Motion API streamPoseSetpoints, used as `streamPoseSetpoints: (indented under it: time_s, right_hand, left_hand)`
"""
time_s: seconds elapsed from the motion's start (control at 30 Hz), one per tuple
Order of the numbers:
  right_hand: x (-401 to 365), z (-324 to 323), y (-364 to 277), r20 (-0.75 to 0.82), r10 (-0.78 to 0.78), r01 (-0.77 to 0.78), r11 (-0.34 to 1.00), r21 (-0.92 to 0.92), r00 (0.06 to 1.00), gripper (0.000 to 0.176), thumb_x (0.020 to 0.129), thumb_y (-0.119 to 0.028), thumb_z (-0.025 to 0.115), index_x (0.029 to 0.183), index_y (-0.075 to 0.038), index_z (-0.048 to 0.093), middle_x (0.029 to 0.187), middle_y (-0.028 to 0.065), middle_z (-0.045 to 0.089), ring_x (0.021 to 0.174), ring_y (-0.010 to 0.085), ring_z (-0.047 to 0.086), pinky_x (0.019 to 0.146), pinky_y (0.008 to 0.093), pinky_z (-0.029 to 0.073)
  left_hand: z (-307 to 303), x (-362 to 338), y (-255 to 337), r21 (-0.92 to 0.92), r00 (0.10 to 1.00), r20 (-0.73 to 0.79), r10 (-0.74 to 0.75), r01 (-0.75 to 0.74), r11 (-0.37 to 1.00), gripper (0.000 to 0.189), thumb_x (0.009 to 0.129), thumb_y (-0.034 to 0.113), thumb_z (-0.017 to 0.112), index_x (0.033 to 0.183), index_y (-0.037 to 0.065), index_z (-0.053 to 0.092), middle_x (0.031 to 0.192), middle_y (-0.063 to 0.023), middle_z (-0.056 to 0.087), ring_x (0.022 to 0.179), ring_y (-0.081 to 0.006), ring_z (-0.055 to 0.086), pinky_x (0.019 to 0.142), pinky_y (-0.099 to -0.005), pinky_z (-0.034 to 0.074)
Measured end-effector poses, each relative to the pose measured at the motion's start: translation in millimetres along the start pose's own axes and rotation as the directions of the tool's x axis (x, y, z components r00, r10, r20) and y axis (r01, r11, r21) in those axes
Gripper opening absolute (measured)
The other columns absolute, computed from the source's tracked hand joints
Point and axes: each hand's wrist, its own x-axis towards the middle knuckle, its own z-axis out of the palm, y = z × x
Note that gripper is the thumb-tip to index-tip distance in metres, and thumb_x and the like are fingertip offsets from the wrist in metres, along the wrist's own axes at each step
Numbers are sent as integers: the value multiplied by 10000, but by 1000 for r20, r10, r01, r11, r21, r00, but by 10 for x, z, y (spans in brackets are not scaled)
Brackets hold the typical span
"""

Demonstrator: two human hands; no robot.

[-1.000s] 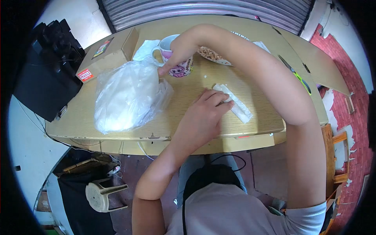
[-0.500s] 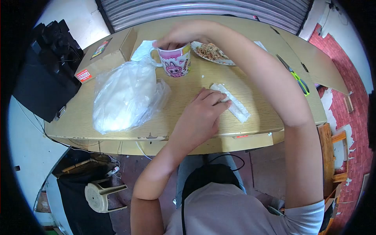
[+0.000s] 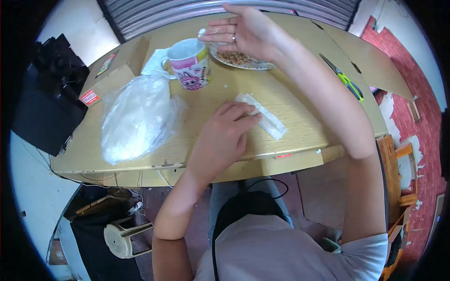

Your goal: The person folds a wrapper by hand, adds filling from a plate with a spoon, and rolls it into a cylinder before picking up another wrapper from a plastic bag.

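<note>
A narrow folded white wrapper strip lies slantwise on the table, and my left hand has its bent fingers closed on its upper left end. Above the plate's left part, my right hand is raised with the palm showing and fingers spread; a ring is on one finger and a small white blob clings to a fingertip. Just left of that hand stands a pink and white mug with a cartoon figure. The scalloped plate holds brown crumbly food, partly behind my right hand.
A clear plastic bag with white contents lies at the left, before a cardboard box. White paper sits behind the mug. Green and black scissors rest at the right. A small white crumb is near the mug.
My right hand has come out of the mug's mouth, turned palm into view and spread its fingers. The whole view has shifted slightly; my left hand stays on the strip.
</note>
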Motion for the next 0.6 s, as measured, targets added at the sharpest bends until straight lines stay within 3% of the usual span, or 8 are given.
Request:
streamPoseSetpoints:
  time_s: [0.03, 0.07, 0.13, 0.23, 0.3, 0.47, 0.57, 0.6]
  right_hand:
    - [-140, -46, 34, 37, -19, 16, 996, 85, 999, 653, 1123, -540, 288, 1375, 24, 500, 1319, 143, 668, 1297, 295, 618, 1168, 480, 384]
    - [-345, -116, 94, 19, -14, 12, 996, 87, 1000, 653, 1123, -540, 288, 1375, 24, 500, 1319, 143, 668, 1297, 295, 618, 1168, 480, 384]
    - [-966, -28, 182, -91, -86, 99, 983, 154, 992, 564, 1123, -447, 376, 1252, 52, 606, 1086, 159, 768, 1127, 255, 726, 1157, 444, 406]
    - [-1468, -433, 532, 48, -93, 91, 995, 42, 994, 614, 1135, -442, 328, 1366, 86, 540, 1238, 203, 709, 1273, 292, 633, 1142, 405, 433]
    - [-1738, -479, 789, -51, -184, 149, 907, -394, 982, 628, 1145, -436, 285, 1387, 92, 526, 1247, 207, 698, 1281, 275, 618, 1144, 423, 434]
    - [-2067, -338, 980, -40, -351, 250, 740, -625, 936, 495, 1142, -384, 403, 1333, 36, 582, 1196, 139, 727, 1118, 224, 684, 1074, 366, 480]
    - [-2119, -300, 1011, 4, -308, 191, 579, -792, 951, 433, 1122, -349, 456, 1337, 3, 587, 1244, 178, 707, 1099, 293, 708, 1019, 396, 530]
    - [-2126, -326, 1056, 104, -382, 275, 426, -862, 918, 408, 1104, -325, 490, 1337, -5, 589, 1230, 193, 708, 1096, 333, 708, 991, 417, 544]
  left_hand:
    - [-2, 4, -9, 1, 1000, 3, 10, -10, 1000, 401, 777, -80, 625, 1145, 30, 739, 1184, -138, 683, 1142, -353, 629, 1048, -450, 512]
    - [1, 9, -10, 2, 1000, 5, 21, -21, 1000, 380, 767, -65, 640, 1128, 10, 734, 1167, -144, 673, 1145, -351, 616, 1052, -443, 509]
    - [-17, 16, 25, -7, 1000, 13, -5, 5, 1000, 376, 792, -75, 624, 1132, 28, 746, 1176, -136, 686, 1145, -350, 631, 1035, -443, 517]
    - [-30, 24, 41, -1, 999, 18, -39, 39, 999, 373, 819, -83, 609, 1135, 48, 760, 1181, -127, 700, 1146, -350, 645, 1011, -442, 528]
    - [-33, 22, 53, -4, 998, 29, -47, 47, 999, 368, 823, -82, 611, 1132, 49, 762, 1178, -126, 701, 1146, -351, 645, 1004, -441, 530]
    - [-28, 28, 47, 14, 1000, 3, -10, 10, 1000, 348, 788, -75, 635, 1106, 19, 740, 1152, -137, 671, 1097, -351, 626, 983, -447, 532]
    - [-30, 28, 54, 27, 1000, 1, -8, 8, 1000, 356, 788, -74, 639, 1114, 24, 742, 1151, -137, 671, 1095, -352, 627, 985, -448, 531]
    - [-23, 25, 51, 25, 1000, 1, -9, 9, 1000, 356, 788, -74, 639, 1114, 24, 742, 1151, -137, 671, 1095, -352, 627, 985, -448, 531]
